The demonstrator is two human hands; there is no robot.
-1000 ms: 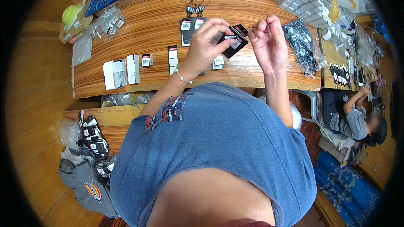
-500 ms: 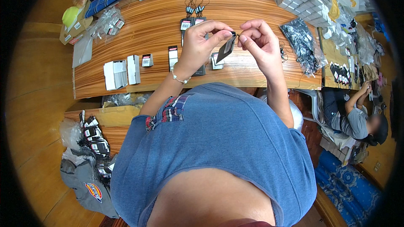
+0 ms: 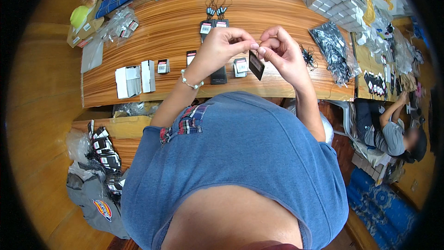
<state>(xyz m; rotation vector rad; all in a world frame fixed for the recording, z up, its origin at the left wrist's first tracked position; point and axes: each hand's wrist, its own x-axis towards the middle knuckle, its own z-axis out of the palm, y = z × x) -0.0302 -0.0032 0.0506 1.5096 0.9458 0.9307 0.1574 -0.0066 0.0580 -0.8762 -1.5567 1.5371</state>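
Observation:
A dark hang tag (image 3: pixel 256 66) dangles below my fingertips, over the front part of the striped wooden table (image 3: pixel 175 28). My left hand (image 3: pixel 231 44) is closed in a pinch at its top end. Thumb and forefinger of my right hand (image 3: pixel 280 51) pinch right beside it, nearly touching the left fingertips; the thin cord between them is too small to make out well. Just left of the tag lies a small stack of labelled tags (image 3: pixel 240 66). Behind my left hand, long black tags (image 3: pixel 219 75) with white labels lie partly hidden.
Dark cords with small clips (image 3: pixel 216 11) lie at the back. White card boxes (image 3: pixel 127 82) and another tag stack (image 3: pixel 163 66) sit at left. Bagged black goods (image 3: pixel 330 46), loose cords (image 3: pixel 307 58) and stacked white boxes (image 3: pixel 335 7) are at right. Another person (image 3: pixel 393 134) sits far right.
The tag has swung from a leftward tilt to hanging down toward the right. My hands have drawn together and slightly lower, uncovering more of the small stack.

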